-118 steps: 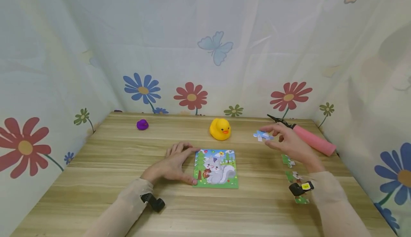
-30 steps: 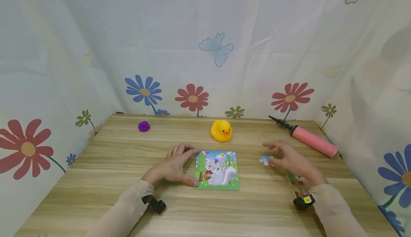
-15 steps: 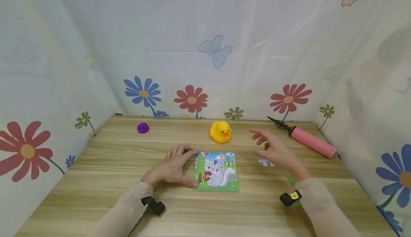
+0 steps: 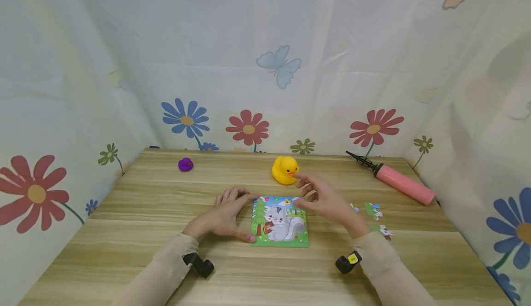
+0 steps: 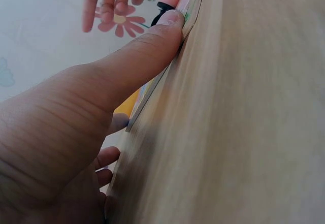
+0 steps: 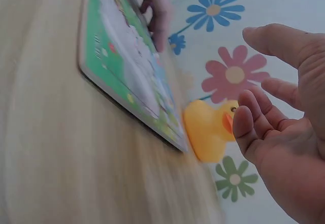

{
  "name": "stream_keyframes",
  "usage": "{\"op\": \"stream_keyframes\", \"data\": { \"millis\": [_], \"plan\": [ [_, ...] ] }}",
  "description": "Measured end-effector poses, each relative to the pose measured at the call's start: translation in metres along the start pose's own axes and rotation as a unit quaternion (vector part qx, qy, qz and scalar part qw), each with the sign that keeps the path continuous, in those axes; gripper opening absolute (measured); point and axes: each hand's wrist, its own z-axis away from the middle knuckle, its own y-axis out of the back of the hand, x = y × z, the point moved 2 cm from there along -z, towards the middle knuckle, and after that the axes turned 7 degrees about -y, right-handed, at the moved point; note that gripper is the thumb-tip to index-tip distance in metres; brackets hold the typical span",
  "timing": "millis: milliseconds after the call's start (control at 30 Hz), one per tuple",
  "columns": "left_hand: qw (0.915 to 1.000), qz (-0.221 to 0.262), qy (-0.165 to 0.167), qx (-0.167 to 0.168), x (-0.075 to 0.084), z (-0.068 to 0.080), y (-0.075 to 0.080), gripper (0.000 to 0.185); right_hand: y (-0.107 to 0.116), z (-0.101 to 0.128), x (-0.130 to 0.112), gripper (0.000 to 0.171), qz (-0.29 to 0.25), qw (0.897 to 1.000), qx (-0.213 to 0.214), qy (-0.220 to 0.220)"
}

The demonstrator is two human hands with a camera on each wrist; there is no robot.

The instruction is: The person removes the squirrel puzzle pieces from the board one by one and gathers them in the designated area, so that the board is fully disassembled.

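Mid-table, left hand (image 4: 224, 216) braces the puzzle board (image 4: 280, 223), fingers flat – right hand (image 4: 321, 200), open and empty above its far-right corner, could nudge pieces loose.

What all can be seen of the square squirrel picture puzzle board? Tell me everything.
The square squirrel picture puzzle board lies flat on the wooden table, in front of the yellow rubber duck. It looks like thin card, printed with a grey squirrel, green grass, trees and blue sky. The left hand presses its left edge; the right hand hovers over its top right corner.
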Motion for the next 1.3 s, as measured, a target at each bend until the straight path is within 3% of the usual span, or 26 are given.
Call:
{"op": "stream_keyframes", "data": {
  "millis": [300,600,1033,1300],
  "plan": [
    [1.0000,0.001,0.003,-0.002,0.003,0.000,0.003,0.121,-0.027,-0.005,0.003,0.082,0.002,0.999,-0.042,-0.008],
    [1.0000,0.000,0.003,-0.003,0.001,0.000,0.000,0.121,-0.040,-0.002,0.016,0.083,-0.004,0.997,-0.080,-0.023],
    [1.0000,0.002,-0.002,0.003,0.001,-0.001,0.001,0.120,-0.049,-0.001,0.018,0.074,0.092,0.993,-0.074,-0.024],
    [1.0000,0.001,0.002,-0.001,-0.001,-0.001,0.000,0.122,-0.053,-0.001,0.015,0.070,0.103,0.991,-0.082,-0.033]
  ]
}}
